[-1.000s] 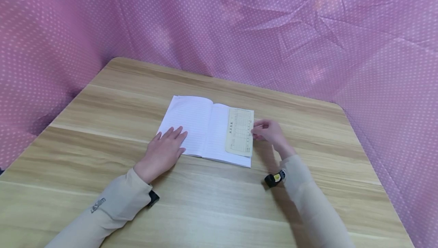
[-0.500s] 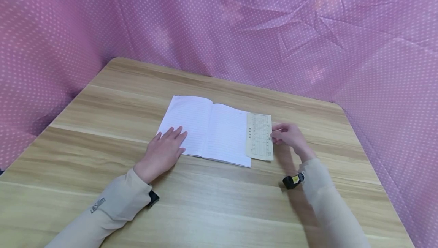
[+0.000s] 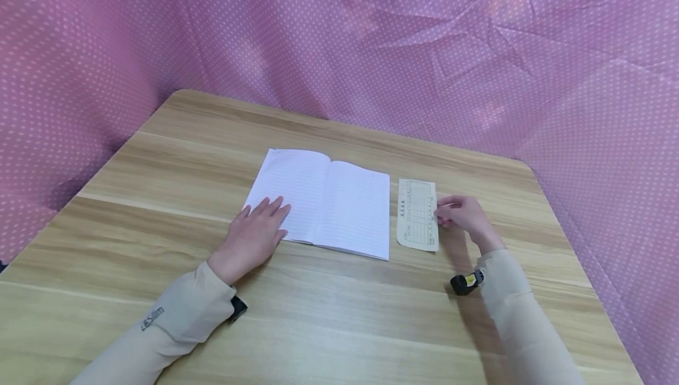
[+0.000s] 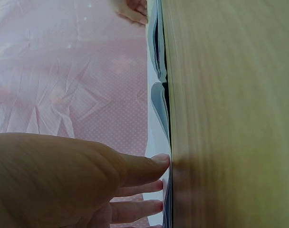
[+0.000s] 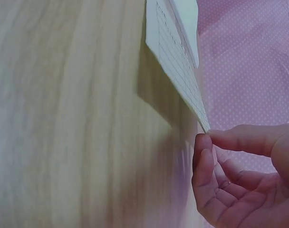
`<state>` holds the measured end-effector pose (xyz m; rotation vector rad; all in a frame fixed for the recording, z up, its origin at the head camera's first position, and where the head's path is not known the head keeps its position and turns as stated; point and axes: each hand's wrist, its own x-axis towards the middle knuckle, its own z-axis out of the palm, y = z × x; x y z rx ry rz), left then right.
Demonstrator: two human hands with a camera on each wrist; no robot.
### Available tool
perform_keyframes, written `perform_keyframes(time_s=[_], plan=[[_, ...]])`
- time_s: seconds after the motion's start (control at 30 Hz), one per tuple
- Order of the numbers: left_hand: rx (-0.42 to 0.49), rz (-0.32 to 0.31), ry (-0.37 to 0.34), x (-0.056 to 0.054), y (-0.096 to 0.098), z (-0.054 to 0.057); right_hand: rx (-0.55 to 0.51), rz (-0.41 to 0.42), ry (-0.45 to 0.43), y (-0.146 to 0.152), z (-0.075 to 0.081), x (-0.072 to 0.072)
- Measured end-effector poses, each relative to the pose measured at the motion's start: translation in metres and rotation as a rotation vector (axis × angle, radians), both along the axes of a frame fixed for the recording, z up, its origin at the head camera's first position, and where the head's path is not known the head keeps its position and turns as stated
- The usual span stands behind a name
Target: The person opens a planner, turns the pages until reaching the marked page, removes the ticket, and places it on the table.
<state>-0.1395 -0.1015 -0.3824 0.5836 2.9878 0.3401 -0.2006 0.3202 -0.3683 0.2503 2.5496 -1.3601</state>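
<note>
An open notebook (image 3: 352, 208) with lined white pages lies on the table. My left hand (image 3: 254, 234) rests flat on the lower part of its left page, fingers spread; the left wrist view shows the thumb and fingertips (image 4: 158, 159) touching the paper. To the right of the notebook is a cream printed card (image 3: 417, 214) with a ruled table on it. Between thumb and forefinger my right hand (image 3: 464, 217) pinches the card's right edge. In the right wrist view the card (image 5: 178, 66) slants, its pinched edge raised off the wood and casting a shadow.
The wooden table (image 3: 329, 314) has rounded far corners. A pink dotted cloth (image 3: 339, 49) hangs behind it and along both sides. Each wrist wears a black camera, the right one (image 3: 465, 283) close to the tabletop.
My right hand has drawn the card rightward, off the notebook's right page and past its edge, so a gap now shows between them. The left hand and the notebook have stayed put.
</note>
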Motion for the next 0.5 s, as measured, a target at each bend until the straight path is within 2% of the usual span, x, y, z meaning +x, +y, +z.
perform_keyframes(time_s=[0.5], plan=[[0.001, 0.003, -0.003, -0.0003, 0.0009, 0.0001, 0.072, 0.005, 0.013, -0.0005, -0.0008, 0.0022]])
